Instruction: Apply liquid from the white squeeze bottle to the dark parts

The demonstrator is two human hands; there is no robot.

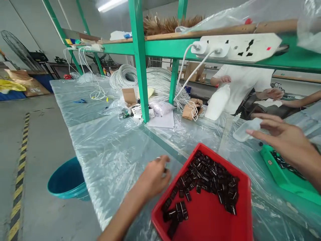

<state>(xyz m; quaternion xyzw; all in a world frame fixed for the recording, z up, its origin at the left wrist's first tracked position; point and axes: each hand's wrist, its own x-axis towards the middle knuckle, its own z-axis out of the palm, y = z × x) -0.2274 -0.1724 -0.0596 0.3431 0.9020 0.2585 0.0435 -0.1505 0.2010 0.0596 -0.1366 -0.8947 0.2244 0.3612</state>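
My left hand point(154, 175) hovers by the left rim of a red plastic tray point(210, 217), its fingers curled in and a ring on one of them. A small dark spot shows between the fingers; what they hold, if anything, I cannot make out. Many small glossy black parts point(205, 175) are heaped along the tray's far side, with a few in its near left corner. On the right, my right hand point(286, 135) has its thumb and fingers around a translucent white plastic bottle point(245, 130), which is tilted over the table.
A green tray point(278, 167) with dark small parts stands at right. Behind are a green post point(140, 67), a cardboard box point(192, 108), a white bottle point(217, 102) and cable coils point(160, 82). Another person point(244, 83) is across the table. A teal bucket point(67, 180) stands left.
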